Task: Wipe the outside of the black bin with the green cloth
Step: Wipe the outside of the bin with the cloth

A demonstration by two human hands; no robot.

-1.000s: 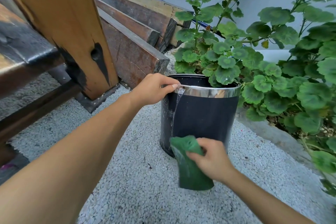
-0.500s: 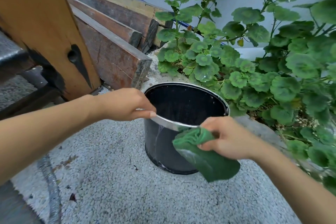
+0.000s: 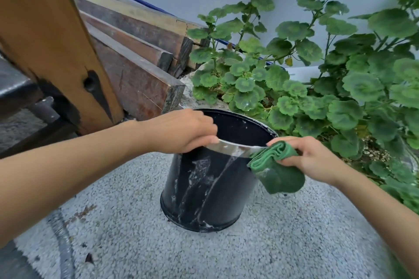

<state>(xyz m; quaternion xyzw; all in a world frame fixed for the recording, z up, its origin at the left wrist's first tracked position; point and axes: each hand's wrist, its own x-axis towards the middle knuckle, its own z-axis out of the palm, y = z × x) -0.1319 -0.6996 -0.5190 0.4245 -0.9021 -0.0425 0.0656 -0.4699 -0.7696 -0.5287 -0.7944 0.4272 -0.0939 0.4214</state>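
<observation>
One black bin (image 3: 210, 188) stands upright on the pebbled ground (image 3: 294, 244) at the centre of the frame. Its outer wall carries white streaks, and a silver band runs around its rim. Two hands are in view. The left hand (image 3: 181, 130), entering from the left edge, is clamped on the near-left part of the rim, fingers over the band. The right hand (image 3: 310, 157), entering from the lower right, is closed around one folded green cloth (image 3: 277, 169); the cloth touches the rim band at the right side of the bin and hangs down beside the wall. One leafy plant (image 3: 317, 79) fills the right and upper centre. One slanted wooden post (image 3: 52, 36) occupies the upper left, with stacked timber beams (image 3: 140, 63) just behind it.
</observation>
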